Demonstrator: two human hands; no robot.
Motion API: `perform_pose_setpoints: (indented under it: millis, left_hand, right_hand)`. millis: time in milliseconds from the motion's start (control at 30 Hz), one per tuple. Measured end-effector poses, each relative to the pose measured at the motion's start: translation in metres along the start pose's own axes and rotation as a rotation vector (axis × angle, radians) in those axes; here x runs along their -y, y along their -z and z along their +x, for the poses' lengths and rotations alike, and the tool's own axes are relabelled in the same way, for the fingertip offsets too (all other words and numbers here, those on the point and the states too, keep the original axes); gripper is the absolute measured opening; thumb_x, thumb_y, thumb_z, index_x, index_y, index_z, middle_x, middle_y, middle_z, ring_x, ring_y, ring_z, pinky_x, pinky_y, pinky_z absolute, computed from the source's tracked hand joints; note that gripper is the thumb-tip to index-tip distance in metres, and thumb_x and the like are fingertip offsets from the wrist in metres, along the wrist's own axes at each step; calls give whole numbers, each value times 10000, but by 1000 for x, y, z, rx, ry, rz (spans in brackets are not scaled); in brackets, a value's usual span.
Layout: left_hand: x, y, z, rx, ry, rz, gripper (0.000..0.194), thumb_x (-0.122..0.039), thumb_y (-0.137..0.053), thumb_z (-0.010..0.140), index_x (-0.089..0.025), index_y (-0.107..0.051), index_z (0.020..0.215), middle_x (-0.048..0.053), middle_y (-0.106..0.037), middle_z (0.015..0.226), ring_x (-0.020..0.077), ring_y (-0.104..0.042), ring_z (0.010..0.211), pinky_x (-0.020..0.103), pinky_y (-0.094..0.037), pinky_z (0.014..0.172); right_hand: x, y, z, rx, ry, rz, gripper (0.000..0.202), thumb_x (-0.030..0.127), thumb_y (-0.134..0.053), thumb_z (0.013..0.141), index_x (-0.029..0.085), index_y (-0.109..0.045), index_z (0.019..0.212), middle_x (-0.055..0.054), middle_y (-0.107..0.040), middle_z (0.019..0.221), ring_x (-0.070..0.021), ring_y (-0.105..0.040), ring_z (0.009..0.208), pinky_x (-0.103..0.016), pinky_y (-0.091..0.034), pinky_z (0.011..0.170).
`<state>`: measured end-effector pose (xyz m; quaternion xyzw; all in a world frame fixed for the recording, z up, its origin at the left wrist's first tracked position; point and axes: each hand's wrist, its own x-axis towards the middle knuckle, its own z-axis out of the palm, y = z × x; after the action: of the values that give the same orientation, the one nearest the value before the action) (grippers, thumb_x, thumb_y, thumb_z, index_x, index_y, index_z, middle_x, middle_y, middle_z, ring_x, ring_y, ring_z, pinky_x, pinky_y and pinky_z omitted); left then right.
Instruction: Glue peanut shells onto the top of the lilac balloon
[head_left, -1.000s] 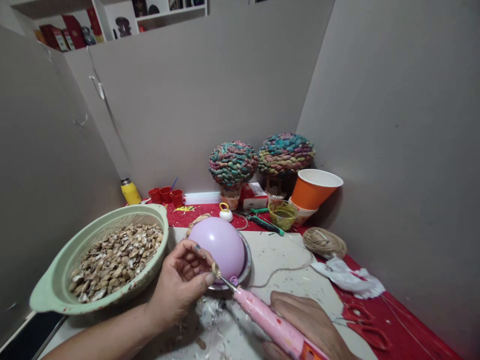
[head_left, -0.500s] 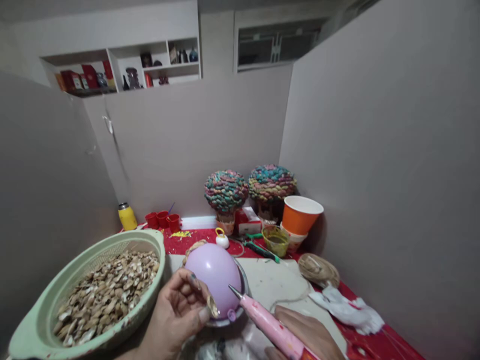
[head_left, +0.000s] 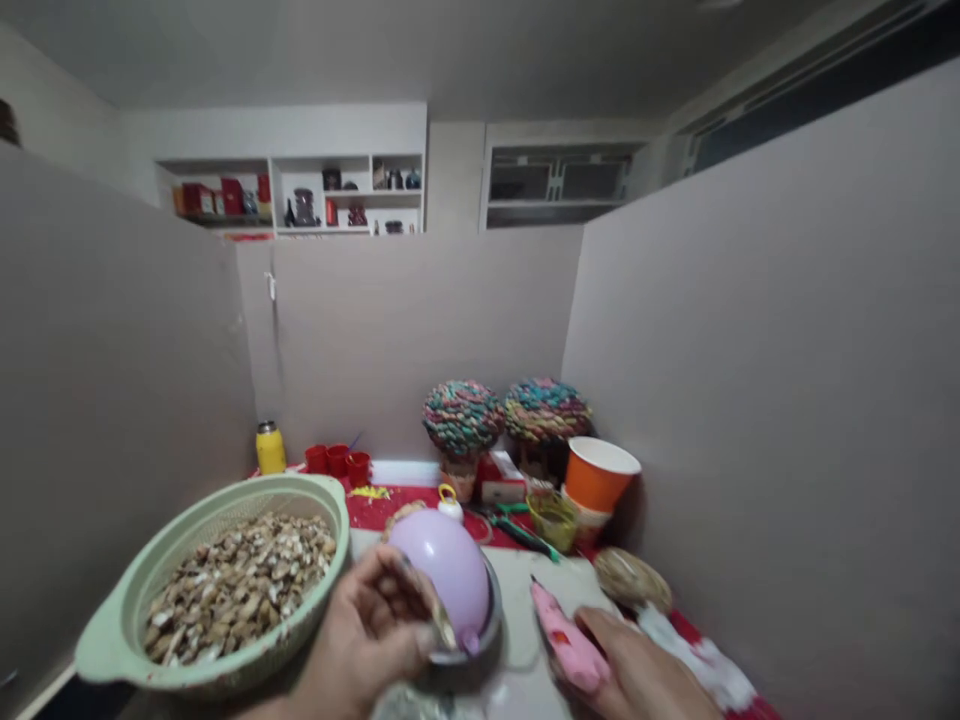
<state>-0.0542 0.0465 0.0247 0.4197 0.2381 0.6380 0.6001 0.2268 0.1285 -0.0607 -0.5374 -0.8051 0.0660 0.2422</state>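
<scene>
My left hand [head_left: 375, 625] pinches a small brownish shell [head_left: 442, 620] between thumb and fingers, in front of the lilac balloon [head_left: 442, 565]. The balloon lies in a metal bowl [head_left: 493, 610], its knot facing me, with a braided cord [head_left: 405, 512] partly showing behind it. In my right hand [head_left: 637, 660] is a pink hot glue gun [head_left: 566, 640], held apart from the balloon on its right, its dark tip pointing up and away. At the left, a green strainer basket [head_left: 112, 640] holds a heap of similar shells [head_left: 240, 590].
Two colourful trees made of shells [head_left: 463, 418] stand at the back. Nearby are an orange bucket [head_left: 600, 475], a yellowish tub [head_left: 553, 518], green-handled pliers [head_left: 525, 535], red cups [head_left: 337, 462] and a yellow bottle [head_left: 270, 450]. Twine [head_left: 634, 578] and white cloth [head_left: 709, 660] lie right. Grey partitions [head_left: 420, 320] enclose the table.
The glue gun has moved right, away from the balloon and the shell, and its nozzle has turned more upward. My left hand still holds the shell. The view has tilted up.
</scene>
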Motion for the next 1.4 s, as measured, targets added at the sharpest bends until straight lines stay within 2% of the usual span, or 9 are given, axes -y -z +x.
perform_pose_setpoints:
  millis: [100, 200, 367, 467, 567, 767, 967, 1167, 1400]
  left_hand:
    - [-24, 0, 0, 18, -159, 139, 283, -192, -849, 699, -218, -638, 885, -14, -695, 813, 121, -621, 740, 204, -508, 699]
    - [-47, 0, 3, -79, -220, 164, 273, -195, -841, 707, -227, -645, 894, -16, -693, 815, 118, -617, 757, 183, -517, 718]
    - [-63, 4, 6, -198, -297, 158, 287, -181, -838, 687, -214, -639, 891, -8, -674, 839, 126, -610, 796, 170, -518, 733]
    - [-65, 7, 9, -222, -298, 158, 306, -194, -840, 678, -218, -631, 901, -4, -672, 842, 138, -607, 806, 180, -520, 733]
    - [-66, 7, 11, -229, -297, 162, 294, -188, -837, 681, -222, -634, 891, -10, -678, 826, 128, -607, 785, 170, -521, 726]
    - [-67, 10, 15, -189, -271, 171, 225, -211, -806, 753, -234, -622, 881, -29, -676, 825, 112, -618, 787, 166, -524, 731]
    - [-64, 24, 22, -211, -280, 328, 187, -213, -777, 793, -242, -613, 880, -45, -671, 847, 93, -617, 796, 150, -502, 735]
    - [-63, 23, 29, -227, -157, 646, 149, -207, -740, 784, -214, -592, 804, -35, -628, 802, 117, -603, 762, 205, -494, 701]
    - [-69, 1, 34, -72, -117, 1020, 86, -190, -611, 802, -215, -541, 760, -15, -606, 748, 168, -598, 723, 299, -487, 682]
  right_hand:
    - [2, 4, -11, 119, -89, -104, 89, 241, -578, 773, 199, -609, 845, -97, -705, 855, -292, -672, 784, -325, -431, 638]
    - [2, 14, -16, 193, -119, -99, 185, 290, -630, 756, 193, -639, 913, -96, -706, 908, -290, -669, 822, -324, -453, 663]
    - [8, 40, -10, 219, 20, -67, 406, 233, -682, 700, 189, -678, 1103, -130, -699, 1112, -328, -655, 1020, -406, -504, 860]
    - [31, 56, 13, 143, 131, 27, 420, 357, -648, 832, 195, -631, 1220, -152, -638, 1272, -337, -597, 1161, -481, -474, 971]
    - [67, 61, 52, 124, 192, 191, 590, 543, -613, 869, 211, -537, 1351, -150, -533, 1410, -335, -499, 1290, -520, -395, 1076]
    - [117, 25, 132, 336, 236, 386, 985, 595, -723, 759, 171, -288, 1534, -165, -288, 1584, -347, -259, 1449, -543, -205, 1179]
    - [105, 5, 150, 531, 305, 436, 1028, 581, -773, 718, 199, -290, 1540, -164, -466, 1483, -359, -477, 1318, -507, -382, 1088]
    - [90, 11, 128, 397, 290, 578, 1033, 548, -748, 702, 225, -250, 1547, -156, -390, 1529, -372, -376, 1379, -553, -273, 1128]
    - [84, 1, 122, 235, 396, 742, 1058, 531, -773, 686, 246, -227, 1546, -154, -460, 1457, -360, -443, 1324, -546, -310, 1100]
